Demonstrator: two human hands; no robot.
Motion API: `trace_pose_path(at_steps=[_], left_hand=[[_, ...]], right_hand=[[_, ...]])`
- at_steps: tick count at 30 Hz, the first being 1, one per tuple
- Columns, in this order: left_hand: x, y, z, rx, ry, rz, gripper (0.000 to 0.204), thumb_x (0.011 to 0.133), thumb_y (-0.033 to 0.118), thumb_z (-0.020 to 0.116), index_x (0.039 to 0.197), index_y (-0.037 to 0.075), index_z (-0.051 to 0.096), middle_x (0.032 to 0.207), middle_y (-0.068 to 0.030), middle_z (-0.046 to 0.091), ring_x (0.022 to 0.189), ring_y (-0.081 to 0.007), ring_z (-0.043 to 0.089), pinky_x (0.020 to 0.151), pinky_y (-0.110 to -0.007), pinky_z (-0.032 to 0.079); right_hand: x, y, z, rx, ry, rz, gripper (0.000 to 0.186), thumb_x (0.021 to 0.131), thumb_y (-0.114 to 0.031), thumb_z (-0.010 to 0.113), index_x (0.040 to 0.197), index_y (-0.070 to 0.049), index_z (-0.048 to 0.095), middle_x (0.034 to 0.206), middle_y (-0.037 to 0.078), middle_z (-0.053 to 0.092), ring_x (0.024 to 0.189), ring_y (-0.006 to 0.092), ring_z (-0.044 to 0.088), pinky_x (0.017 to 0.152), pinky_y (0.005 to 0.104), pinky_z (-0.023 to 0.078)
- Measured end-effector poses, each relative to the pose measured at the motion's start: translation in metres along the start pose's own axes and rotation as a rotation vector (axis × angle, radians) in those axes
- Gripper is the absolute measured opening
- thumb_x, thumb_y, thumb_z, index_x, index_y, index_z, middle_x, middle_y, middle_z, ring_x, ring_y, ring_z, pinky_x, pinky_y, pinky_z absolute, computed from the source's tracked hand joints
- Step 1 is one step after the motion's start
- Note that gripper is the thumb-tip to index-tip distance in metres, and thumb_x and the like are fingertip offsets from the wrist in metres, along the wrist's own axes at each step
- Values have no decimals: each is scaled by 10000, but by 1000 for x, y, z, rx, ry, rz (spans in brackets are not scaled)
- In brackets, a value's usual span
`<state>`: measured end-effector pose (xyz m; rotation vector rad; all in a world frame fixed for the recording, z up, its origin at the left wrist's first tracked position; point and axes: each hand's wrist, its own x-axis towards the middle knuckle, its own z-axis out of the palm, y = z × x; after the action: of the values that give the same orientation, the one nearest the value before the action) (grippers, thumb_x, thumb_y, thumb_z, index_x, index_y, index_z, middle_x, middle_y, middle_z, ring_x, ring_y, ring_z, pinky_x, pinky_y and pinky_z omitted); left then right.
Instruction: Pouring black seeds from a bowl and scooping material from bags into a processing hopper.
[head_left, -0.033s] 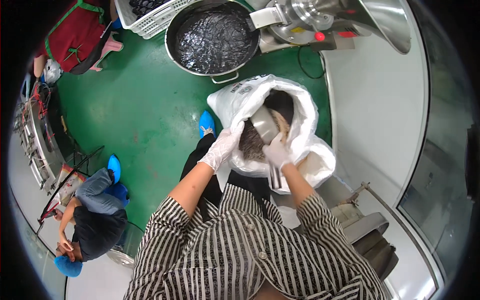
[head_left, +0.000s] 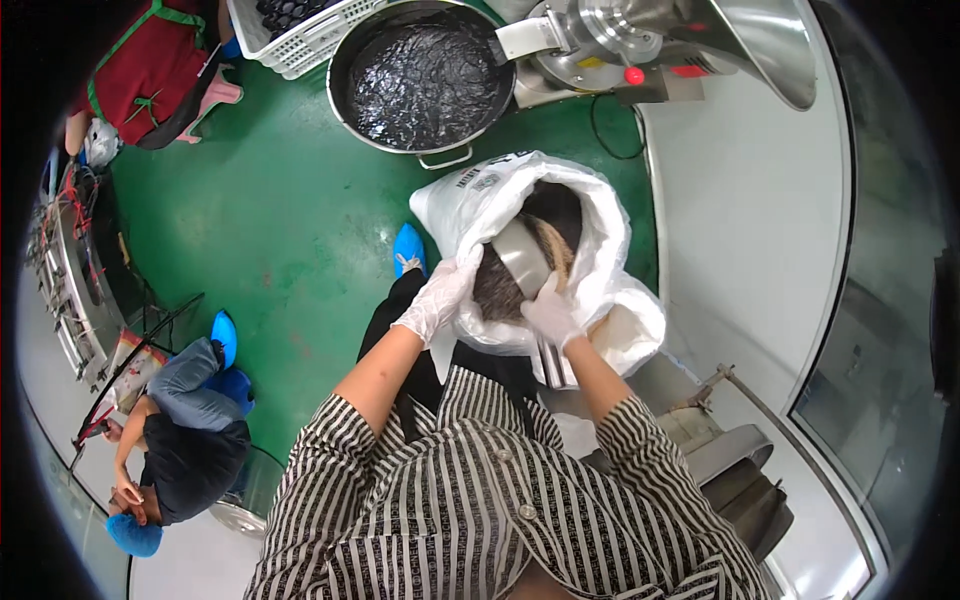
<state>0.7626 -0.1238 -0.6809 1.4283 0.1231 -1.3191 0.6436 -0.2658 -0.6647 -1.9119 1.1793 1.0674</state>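
A large white sack (head_left: pixel 458 212) stands upright with its mouth wide, dark grainy stuff (head_left: pixel 497 287) showing inside. On its left rim my gloved left hand (head_left: pixel 447 293) is closed, gripping the plastic. My gloved right hand (head_left: pixel 552 312) is wrapped round the handle of a metal scoop (head_left: pixel 521 256), whose broad bowl lies inside the sack, partly filled with tan material (head_left: pixel 556 255). The handle's steel end (head_left: pixel 550 364) sticks out below my fist. How deep the scoop sits cannot be made out.
Beyond the sack is a wide pot (head_left: pixel 342 115) of glossy black stuff, beside a steel machine (head_left: pixel 630 40). A smaller white bag (head_left: pixel 640 325) stands at the right. A white crate (head_left: pixel 300 58) is at the back. A person in blue shoe covers (head_left: pixel 205 440) sits at left.
My right hand and the scoop have shifted slightly down within the sack. My left hand keeps its hold on the rim. The whole view has drifted a little.
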Motion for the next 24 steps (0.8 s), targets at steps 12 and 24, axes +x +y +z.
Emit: trace_pose_path(at_steps=[12,24], left_hand=[[18,-6,4,-1,-79,52,488,864,336,459,1221,11,389,1143,-54,455,1015,-141,390,898,-239,291],[4,-11,5,-34,6,106,509,856,382,454,1141,-40,456,1019,-60,536,938,-117,446,825,-237,351]], right_hand=[[138,38,-7,490,85,270,615,714,-111,482,1155,124,124,717,199,551,594,275,568,574,380,465],[41,67,-32,29,250,-197,833,700,-68,491,1297,5,-84,876,330,533,835,430,535,760,446,411]])
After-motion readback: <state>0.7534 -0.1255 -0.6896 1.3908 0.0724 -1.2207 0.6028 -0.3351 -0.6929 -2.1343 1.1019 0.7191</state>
